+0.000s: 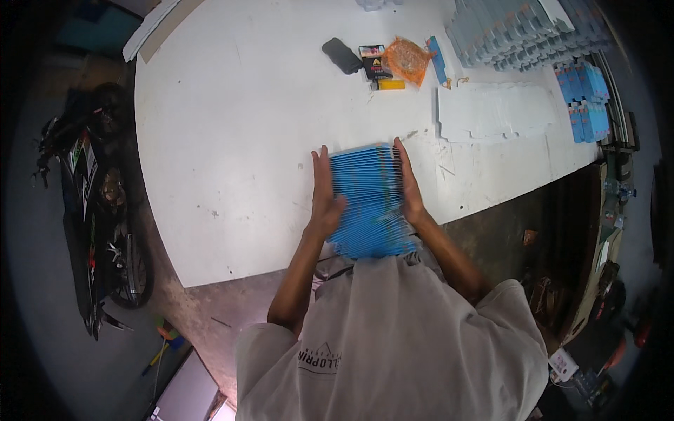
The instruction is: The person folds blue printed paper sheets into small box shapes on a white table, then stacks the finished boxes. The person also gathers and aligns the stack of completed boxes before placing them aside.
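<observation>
A thick stack of flat blue cardboard sheets (368, 200) stands on edge on the white table (246, 140), fanned toward me. My left hand (324, 193) presses flat against the stack's left side, thumb resting on top. My right hand (409, 186) presses against its right side. Both hands squeeze the stack between them near the table's front edge.
Rows of folded blue-grey cartons (519, 31) lie at the back right, with small blue boxes (584, 102) beside them and a flat white die-cut sheet (495, 112). A dark pouch (342, 55), small packets and an orange bag (406, 59) sit at the back. A motorcycle (95, 210) stands at left.
</observation>
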`<move>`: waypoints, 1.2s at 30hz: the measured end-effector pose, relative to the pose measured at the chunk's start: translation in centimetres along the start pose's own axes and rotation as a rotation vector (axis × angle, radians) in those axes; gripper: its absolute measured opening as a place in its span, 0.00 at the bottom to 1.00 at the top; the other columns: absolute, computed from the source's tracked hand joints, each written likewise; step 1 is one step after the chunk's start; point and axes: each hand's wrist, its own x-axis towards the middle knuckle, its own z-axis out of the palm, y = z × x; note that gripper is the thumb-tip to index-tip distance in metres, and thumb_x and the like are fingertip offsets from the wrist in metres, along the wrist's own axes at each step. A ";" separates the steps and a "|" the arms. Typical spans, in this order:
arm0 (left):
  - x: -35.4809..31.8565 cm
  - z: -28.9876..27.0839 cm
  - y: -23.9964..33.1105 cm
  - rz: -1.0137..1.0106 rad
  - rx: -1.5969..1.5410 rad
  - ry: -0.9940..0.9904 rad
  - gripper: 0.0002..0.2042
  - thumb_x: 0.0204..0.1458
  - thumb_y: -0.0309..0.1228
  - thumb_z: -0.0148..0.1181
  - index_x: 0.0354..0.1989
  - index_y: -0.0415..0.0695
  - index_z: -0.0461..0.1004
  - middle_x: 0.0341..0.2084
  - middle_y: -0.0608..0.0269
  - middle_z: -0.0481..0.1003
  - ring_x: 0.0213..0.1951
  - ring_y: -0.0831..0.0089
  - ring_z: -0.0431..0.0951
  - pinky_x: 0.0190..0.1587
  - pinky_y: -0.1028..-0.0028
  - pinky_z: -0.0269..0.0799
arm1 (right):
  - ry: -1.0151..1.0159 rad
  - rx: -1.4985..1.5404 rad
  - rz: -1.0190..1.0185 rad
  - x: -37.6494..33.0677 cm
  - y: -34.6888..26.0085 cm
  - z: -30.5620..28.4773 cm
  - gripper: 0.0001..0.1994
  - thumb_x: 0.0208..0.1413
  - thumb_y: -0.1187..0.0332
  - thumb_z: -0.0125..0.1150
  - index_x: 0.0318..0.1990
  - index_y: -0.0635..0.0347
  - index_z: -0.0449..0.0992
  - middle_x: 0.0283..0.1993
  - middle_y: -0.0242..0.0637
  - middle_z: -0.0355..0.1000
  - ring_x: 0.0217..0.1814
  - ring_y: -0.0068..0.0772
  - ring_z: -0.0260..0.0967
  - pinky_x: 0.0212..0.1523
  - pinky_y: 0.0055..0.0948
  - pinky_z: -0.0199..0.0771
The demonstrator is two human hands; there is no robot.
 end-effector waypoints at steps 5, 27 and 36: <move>0.1 -0.9 -0.2 -0.045 -0.092 -0.088 0.50 0.64 0.64 0.43 0.81 0.36 0.37 0.81 0.43 0.35 0.81 0.42 0.27 0.79 0.46 0.27 | -0.073 0.075 0.014 -0.2 0.6 -0.9 0.58 0.62 0.26 0.43 0.81 0.67 0.34 0.86 0.52 0.29 0.88 0.51 0.27 0.83 0.47 0.29; -1.7 1.3 1.8 -0.089 0.035 0.068 0.45 0.70 0.58 0.41 0.80 0.32 0.38 0.80 0.37 0.39 0.80 0.40 0.31 0.79 0.47 0.31 | -0.023 0.034 -0.112 -2.1 0.2 -0.6 0.55 0.65 0.25 0.31 0.80 0.69 0.41 0.85 0.54 0.35 0.87 0.52 0.33 0.83 0.50 0.33; -2.2 0.2 1.5 -0.114 0.003 0.035 0.42 0.69 0.54 0.42 0.80 0.33 0.41 0.80 0.40 0.43 0.80 0.40 0.35 0.79 0.48 0.32 | -0.138 -0.009 0.025 -2.7 0.3 -1.7 0.51 0.65 0.32 0.42 0.79 0.71 0.45 0.84 0.57 0.41 0.87 0.56 0.35 0.82 0.51 0.33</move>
